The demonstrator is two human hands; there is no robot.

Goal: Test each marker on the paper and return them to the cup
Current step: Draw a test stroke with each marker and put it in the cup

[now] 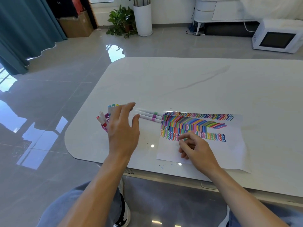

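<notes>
Markers (148, 115): three lying left of the paper (205, 145) at frame centre, likely awaiting test. Cup (105, 126), left, holds others. Left hand (122, 128), fingers spread and empty, hovers between. Right hand (195, 148), loosely curled, empty, steadies paper on table (196, 79).
</notes>
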